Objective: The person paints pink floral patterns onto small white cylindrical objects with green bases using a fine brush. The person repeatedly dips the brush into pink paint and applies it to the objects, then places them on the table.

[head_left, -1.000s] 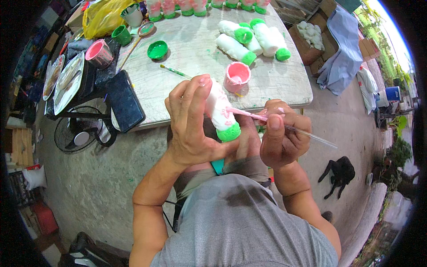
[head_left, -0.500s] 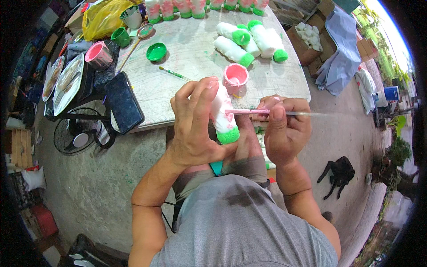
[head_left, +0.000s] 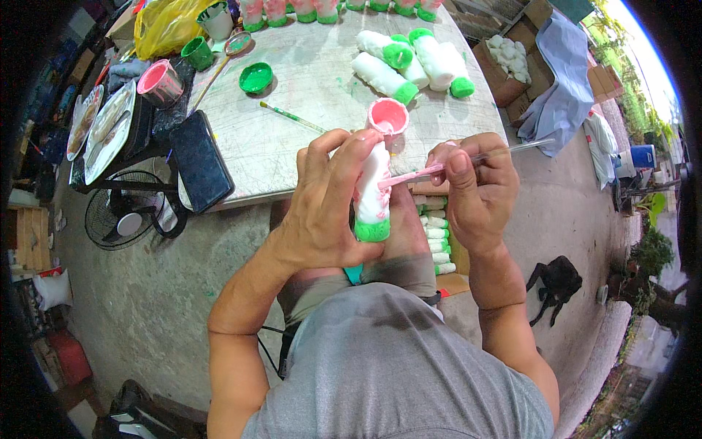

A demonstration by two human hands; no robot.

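Observation:
My left hand (head_left: 318, 201) grips a white cylindrical figurine (head_left: 374, 201) between thumb and fingers, holding it nearly upright above my knees. The figurine has a green base and pink patches on its raised relief. With my right hand (head_left: 481, 192) I pinch a paintbrush (head_left: 418, 175); its pink-coated tip touches the figurine's right side. Just beyond my left fingertips, a cup of pink paint (head_left: 387, 117) stands at the table's near edge. Another thin brush (head_left: 289, 115) with a green handle lies left of that cup, partly hidden by my left hand.
On the table (head_left: 314, 73) lie several white, green-ended figurines (head_left: 384, 77), with pink-painted ones standing behind. Left are a green paint lid (head_left: 256, 77), a phone (head_left: 202, 162) and a pink paint pot (head_left: 160, 84). A fan (head_left: 128, 216) and a black animal (head_left: 557, 285) are on the floor.
The figurine has turned more upright in my left hand. My right hand has shifted slightly right, and the brush now slants upward to the right, its tip still at the figurine.

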